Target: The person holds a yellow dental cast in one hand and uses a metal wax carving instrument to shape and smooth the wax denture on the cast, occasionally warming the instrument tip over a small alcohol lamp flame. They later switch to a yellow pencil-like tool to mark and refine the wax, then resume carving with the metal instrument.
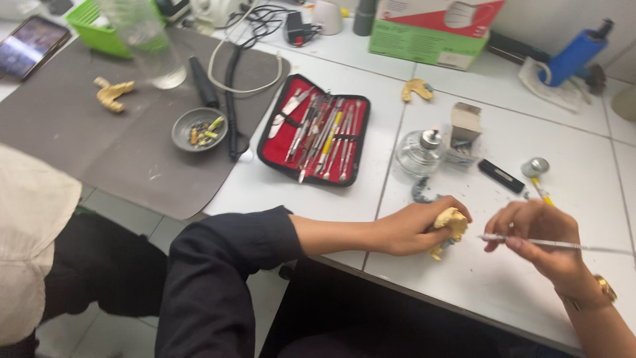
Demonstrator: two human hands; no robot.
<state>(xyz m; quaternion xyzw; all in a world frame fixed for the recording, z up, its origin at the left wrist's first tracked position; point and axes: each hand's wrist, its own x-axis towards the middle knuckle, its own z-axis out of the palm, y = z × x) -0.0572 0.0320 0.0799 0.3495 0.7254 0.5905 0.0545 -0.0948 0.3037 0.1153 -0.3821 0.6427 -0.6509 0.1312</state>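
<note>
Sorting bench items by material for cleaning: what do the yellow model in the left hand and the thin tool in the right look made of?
Model: matte, chalky pale yellow, likely cast plaster or dental stone; the left hand hides part of it. Tool in the right hand: thin, shiny silver-grey rod, probably metal, though blurred.

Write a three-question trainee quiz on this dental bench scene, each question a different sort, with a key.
1. True or false: the left hand holds a yellow dental cast.
2. What does the right hand hold? A) a thin metal instrument B) a phone C) a drinking glass
3. Fill in: the open tool case has a ____ lining.

Key: 1 true; 2 A; 3 red.
</note>
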